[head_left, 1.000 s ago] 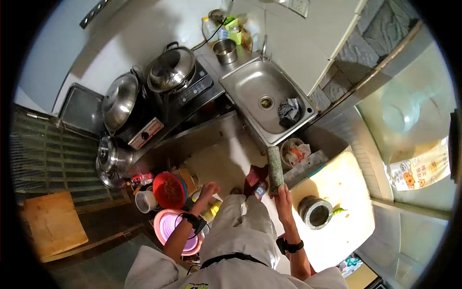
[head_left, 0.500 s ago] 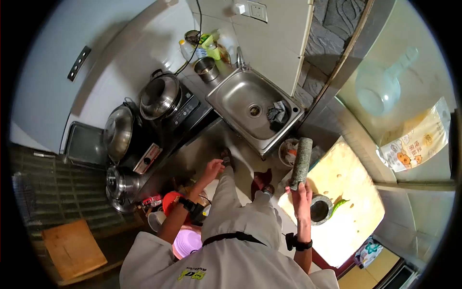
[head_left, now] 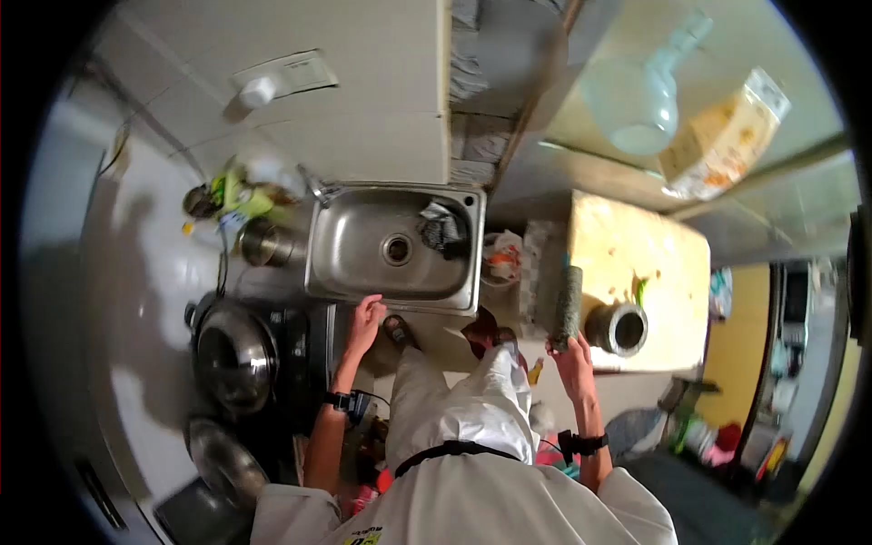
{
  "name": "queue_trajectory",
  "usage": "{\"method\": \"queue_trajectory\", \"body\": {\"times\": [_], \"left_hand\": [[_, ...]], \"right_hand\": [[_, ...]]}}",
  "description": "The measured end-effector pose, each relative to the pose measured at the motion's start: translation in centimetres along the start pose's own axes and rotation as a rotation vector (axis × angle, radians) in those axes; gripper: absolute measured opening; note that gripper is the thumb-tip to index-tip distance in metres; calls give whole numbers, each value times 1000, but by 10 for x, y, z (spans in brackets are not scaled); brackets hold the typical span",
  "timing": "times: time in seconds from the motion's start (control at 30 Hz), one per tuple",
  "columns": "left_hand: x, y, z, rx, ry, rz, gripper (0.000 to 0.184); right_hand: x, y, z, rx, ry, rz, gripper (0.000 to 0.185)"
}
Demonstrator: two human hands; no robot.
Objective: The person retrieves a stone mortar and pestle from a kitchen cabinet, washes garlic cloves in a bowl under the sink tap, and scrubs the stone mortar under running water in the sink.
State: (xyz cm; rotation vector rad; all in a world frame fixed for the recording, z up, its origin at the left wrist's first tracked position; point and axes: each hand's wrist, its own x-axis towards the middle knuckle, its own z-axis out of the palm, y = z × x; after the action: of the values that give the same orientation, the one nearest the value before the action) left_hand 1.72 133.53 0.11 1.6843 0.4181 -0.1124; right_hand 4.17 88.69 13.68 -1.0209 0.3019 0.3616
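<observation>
The person (head_left: 463, 495) has turned rightward, right hand (head_left: 573, 365) gripping a stone pestle (head_left: 569, 304) near the mortar (head_left: 618, 329), left hand (head_left: 365, 325) empty.

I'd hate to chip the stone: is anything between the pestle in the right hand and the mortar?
Nothing visible stands between the pestle in the right hand and the mortar; the green pepper lies beyond the mortar.

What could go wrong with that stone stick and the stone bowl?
The right hand grips the pestle only at one end, so it might slip and maybe land near the feet.
The mortar stands close to the table's edge, so a bump from the pestle could perhaps tip it off.
</observation>
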Motion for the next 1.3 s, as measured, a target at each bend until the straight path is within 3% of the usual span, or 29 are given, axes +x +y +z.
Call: {"method": "queue_trajectory", "body": {"times": [0.07,0.1,0.23,0.3,0.37,0.4,0.5,0.57,0.67,0.77,0.93,1.03,1.07,1.23,1.3], "left_hand": [[13,18,-7,27,-67,16,32],[26,7,-11,-17,-129,25,32],[62,23,5,68,-290,26,30],[73,43,26,207,-345,66,28],[80,72,55,189,-418,88,28],[82,87,71,192,-469,99,29],[86,121,121,207,-526,165,30],[83,163,151,210,-486,203,31],[90,213,187,270,-419,365,28],[114,267,219,548,-120,749,24],[123,398,257,403,156,878,23],[119,458,266,420,257,1030,25],[117,475,269,460,274,1033,25],[135,523,279,516,278,1070,32],[149,529,280,588,284,1063,45]], "right_hand": [[-17,12,7,93,20,18,33],[-27,8,31,132,110,-3,40],[-54,9,68,243,-3,-172,79],[-54,-14,84,316,-219,-275,75],[-50,-20,74,433,-169,-240,62],[-49,-18,63,425,-76,-221,47],[-55,-30,21,65,336,-193,37],[-57,-43,-22,-4,423,-339,31],[-53,-86,-86,205,653,-556,24],[-36,-113,-188,-37,909,-530,21],[9,-99,-331,-745,1169,-318,33],[27,-83,-370,-1126,1139,-369,32],[31,-85,-366,-1201,1165,-252,33],[43,-81,-355,-1497,1110,-192,40],[48,-79,-353,-1523,1113,-196,40]]}}
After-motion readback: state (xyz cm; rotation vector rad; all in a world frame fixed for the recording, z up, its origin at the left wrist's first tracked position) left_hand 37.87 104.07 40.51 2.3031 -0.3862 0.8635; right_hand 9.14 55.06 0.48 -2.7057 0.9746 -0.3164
